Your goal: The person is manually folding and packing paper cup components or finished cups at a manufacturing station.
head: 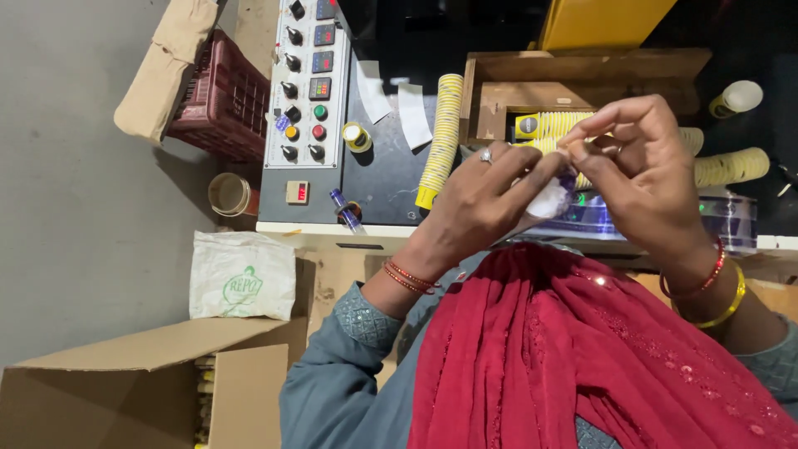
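My left hand and my right hand meet in front of me over the machine's dark top. Together their fingertips pinch a small white paper cup, mostly hidden by the fingers. The left hand wears a ring and thin red bangles, the right red and yellow bangles. Just beyond the hands, stacks of yellow-and-white paper cups lie on their sides in a wooden tray. Another long stack of cups lies left of the tray.
A grey control panel with knobs and coloured buttons stands at the left. A maroon crate, a white plastic bag and an open cardboard box sit on the floor to the left. More cup stacks lie at right.
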